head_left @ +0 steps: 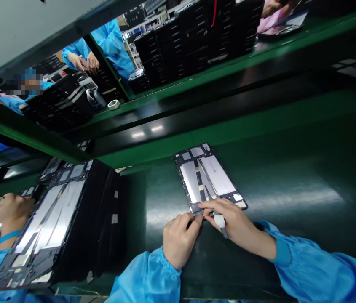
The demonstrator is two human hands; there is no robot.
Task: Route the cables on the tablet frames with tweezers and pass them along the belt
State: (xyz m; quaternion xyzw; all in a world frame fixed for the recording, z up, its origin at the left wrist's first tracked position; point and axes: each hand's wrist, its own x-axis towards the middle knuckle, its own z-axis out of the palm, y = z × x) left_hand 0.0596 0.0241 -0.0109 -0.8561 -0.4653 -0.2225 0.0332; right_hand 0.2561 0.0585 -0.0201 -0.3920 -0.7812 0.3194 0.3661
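An opened tablet chassis (207, 176) with silver battery cells and flat cables lies on the green work surface (291, 168). My left hand (179, 242) is curled, its fingertips pressing the near edge of the chassis. My right hand (233, 223) pinches a small white tool (220, 223) against the same near edge, fingers closed round it. Both arms wear blue sleeves.
A stack of black trays (95, 219) topped with another opened tablet (45, 219) stands at the left. A co-worker's hand (10, 208) with a blue wrist strap rests beside it. Black tray stacks (196, 38), a tape roll (113, 104) and other blue-clad workers are beyond the green rail.
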